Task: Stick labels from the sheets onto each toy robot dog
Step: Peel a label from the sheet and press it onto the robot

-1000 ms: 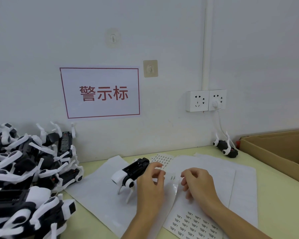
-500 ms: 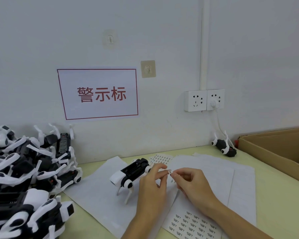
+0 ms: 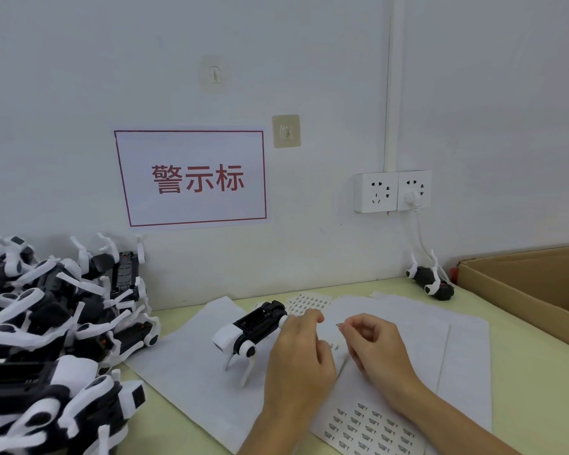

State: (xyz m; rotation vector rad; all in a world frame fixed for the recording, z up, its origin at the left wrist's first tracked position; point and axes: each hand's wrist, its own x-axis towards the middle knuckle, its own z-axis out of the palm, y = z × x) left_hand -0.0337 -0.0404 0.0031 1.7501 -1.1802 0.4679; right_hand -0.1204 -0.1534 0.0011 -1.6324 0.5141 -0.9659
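Leftmost, a heap of toy robot dogs (image 3: 46, 323) waits; one toy dog (image 3: 253, 326) stands on paper, the left hand (image 3: 298, 359) curled loosely beside it, apparently empty. The right hand (image 3: 373, 346) pinches a peeled label (image 3: 338, 324) above the label sheet (image 3: 372, 425). Next, I judge: press it onto the dog.

A plain pale wall (image 3: 309, 60) is seen behind a light green counter (image 3: 523, 372), evenly lit. On the wall are fixed a white sign (image 3: 191, 178) with a red border and red characters, two adhesive hooks (image 3: 286, 131), one clear above and one beige beside the sign, a vertical white conduit (image 3: 393, 93), and a double white socket (image 3: 392, 191) with one plug and white cable inserted. An open cardboard box (image 3: 532, 290) is placed at the counter's right edge.
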